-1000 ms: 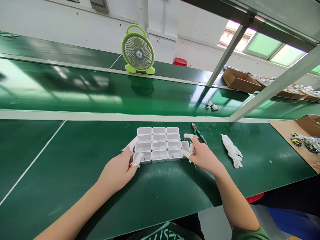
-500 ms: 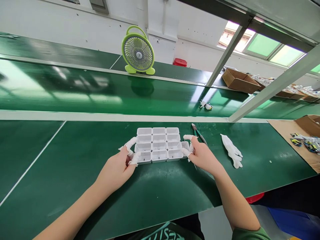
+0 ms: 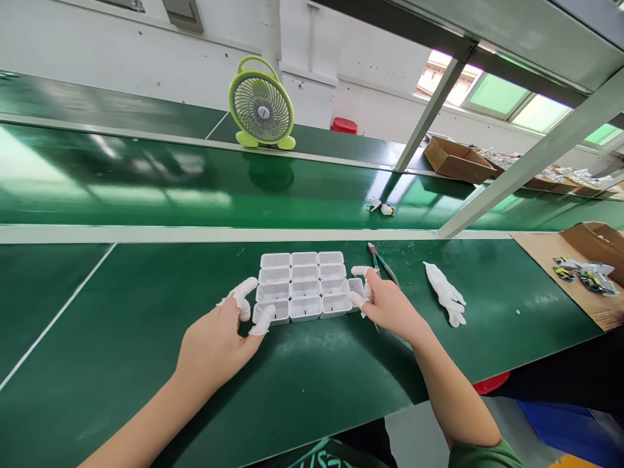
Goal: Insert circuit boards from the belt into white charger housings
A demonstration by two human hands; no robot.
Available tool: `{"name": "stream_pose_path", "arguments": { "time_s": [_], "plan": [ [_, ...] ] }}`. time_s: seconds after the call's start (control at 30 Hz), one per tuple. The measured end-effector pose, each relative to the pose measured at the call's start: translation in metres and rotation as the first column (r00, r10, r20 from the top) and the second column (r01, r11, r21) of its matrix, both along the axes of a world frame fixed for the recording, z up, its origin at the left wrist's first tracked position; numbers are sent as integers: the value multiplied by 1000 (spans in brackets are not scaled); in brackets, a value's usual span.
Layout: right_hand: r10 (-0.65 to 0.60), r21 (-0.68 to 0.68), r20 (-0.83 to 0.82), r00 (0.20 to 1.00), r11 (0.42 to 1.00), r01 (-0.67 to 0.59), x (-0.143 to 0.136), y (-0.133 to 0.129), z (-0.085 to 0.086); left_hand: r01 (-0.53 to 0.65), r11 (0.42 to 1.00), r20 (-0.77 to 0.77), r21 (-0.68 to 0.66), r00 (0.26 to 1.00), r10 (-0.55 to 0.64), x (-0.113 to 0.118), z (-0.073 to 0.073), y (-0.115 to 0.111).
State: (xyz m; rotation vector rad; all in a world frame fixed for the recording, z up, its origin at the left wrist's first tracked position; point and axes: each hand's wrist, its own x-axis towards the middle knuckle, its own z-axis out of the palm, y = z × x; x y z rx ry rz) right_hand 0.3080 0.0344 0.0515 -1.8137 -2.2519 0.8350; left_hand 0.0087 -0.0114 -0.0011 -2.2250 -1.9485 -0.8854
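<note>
Several small white plastic boxes [image 3: 305, 307] stand packed in rows on the green table [image 3: 312, 377]. Small dark pieces show inside some of the front ones. My left hand [image 3: 217, 338] is at the left end of the rows, its thumb and forefinger spread apart, with the thumb tip near the front left box. At the right end, my right hand [image 3: 392, 311] pinches a separate small white box [image 3: 356, 286] between thumb and fingers, close beside the rows. White coverings wrap fingertips on both hands.
Green-handled cutters [image 3: 385, 265] lie behind my right hand, a white glove [image 3: 446, 296] to its right. Cardboard with small packets [image 3: 589, 276] is at far right. A raised green belt [image 3: 195, 195] runs behind a pale rail, and a green fan [image 3: 262, 107] stands beyond.
My left hand has opened and drawn back a little from the boxes' left side. The right hand keeps its hold. The whole view has shifted slightly.
</note>
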Motion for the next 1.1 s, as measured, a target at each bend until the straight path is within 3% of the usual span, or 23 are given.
{"name": "stream_pose_path", "arguments": {
  "time_s": [0.1, 0.2, 0.37, 0.77, 1.1],
  "plan": [
    [-7, -8, -14, 1000, 1000, 7, 0, 0, 0, 137, 956, -144, 259, 984, -102, -1, 2, -1],
    [-16, -5, -21, 1000, 1000, 16, 0, 1, 0, 284, 877, -233, 387, 951, -205, 1, 6, -1],
    [-48, 18, -6, 999, 999, 48, 3, 3, -3, 379, 858, -234, 348, 921, -311, 8, 7, -6],
    [-60, 7, -20, 998, 998, 60, 2, 5, -6, 305, 919, -263, 248, 935, -239, 12, 3, -9],
    [-54, 30, -29, 998, 998, 55, 3, 7, -9, 312, 902, -275, 297, 933, -232, 10, 4, -9]
  ]
}}
